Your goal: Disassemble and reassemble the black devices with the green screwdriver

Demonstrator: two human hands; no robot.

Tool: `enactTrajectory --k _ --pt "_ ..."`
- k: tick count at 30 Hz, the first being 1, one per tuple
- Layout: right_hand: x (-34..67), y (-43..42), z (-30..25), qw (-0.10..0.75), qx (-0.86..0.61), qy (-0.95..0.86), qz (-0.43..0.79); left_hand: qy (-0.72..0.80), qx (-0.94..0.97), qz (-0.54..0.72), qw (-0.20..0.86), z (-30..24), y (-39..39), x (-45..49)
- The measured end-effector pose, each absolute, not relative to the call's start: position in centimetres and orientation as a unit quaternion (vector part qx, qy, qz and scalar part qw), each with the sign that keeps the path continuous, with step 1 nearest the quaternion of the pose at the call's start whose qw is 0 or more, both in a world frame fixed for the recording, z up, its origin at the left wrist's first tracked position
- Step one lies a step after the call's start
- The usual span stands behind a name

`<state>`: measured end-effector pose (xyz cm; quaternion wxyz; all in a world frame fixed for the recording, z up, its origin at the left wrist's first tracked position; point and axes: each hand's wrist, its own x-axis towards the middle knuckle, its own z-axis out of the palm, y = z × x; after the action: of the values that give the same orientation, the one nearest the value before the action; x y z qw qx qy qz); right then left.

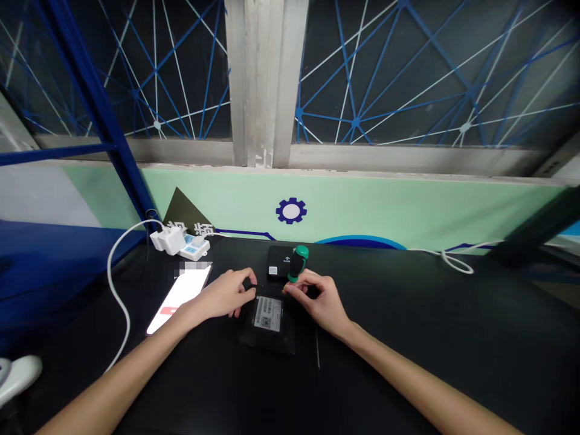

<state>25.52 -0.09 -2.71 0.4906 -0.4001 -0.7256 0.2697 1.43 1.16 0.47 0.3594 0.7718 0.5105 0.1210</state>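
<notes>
My left hand [233,293] is closed at the left edge of a flat black device [268,332] with a white printed label [269,313]. Something small and black shows between its thumb and forefinger. On the other side, my right hand [321,302] has thumb and forefinger pinched together near the device's upper right corner; what they hold is too small to tell. A screwdriver [298,263] with a green and black handle rises just behind those fingertips. Its shaft is hidden, and I cannot tell whether the hand supports it. Beyond lies a black box [278,262] with a small white sticker.
A phone with a lit screen [179,299] lies beside my left forearm. Behind it are a power strip [194,248] and a white plug-in adapter [168,240] with a white cable [113,284]. A thin rod [318,349] lies on the black table [408,362].
</notes>
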Motion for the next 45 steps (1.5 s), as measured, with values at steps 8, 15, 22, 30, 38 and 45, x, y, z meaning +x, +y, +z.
enactTrajectory --k 8,15,22,30,38,45 --pt "25.44 -0.09 -2.88 0.501 -0.398 -0.726 0.253 0.511 0.775 0.119 0.352 0.35 1.21 1.36" --pt "25.36 0.17 -3.12 0.504 -0.417 -0.702 0.281 0.510 0.777 0.120 0.350 0.60 1.02 1.42" --pt "25.31 0.12 -3.01 0.516 -0.416 -0.683 0.307 0.514 0.773 0.120 0.352 0.67 1.06 1.46" --pt "25.28 0.09 -2.86 0.514 -0.414 -0.690 0.297 0.515 0.774 0.114 0.351 0.65 1.08 1.46" --pt "25.36 0.00 -2.80 0.506 -0.409 -0.697 0.301 0.511 0.776 0.123 0.349 0.19 1.27 1.30" --pt "25.38 -0.08 -2.60 0.496 -0.403 -0.708 0.300 0.504 0.780 0.127 0.348 0.02 1.36 1.21"
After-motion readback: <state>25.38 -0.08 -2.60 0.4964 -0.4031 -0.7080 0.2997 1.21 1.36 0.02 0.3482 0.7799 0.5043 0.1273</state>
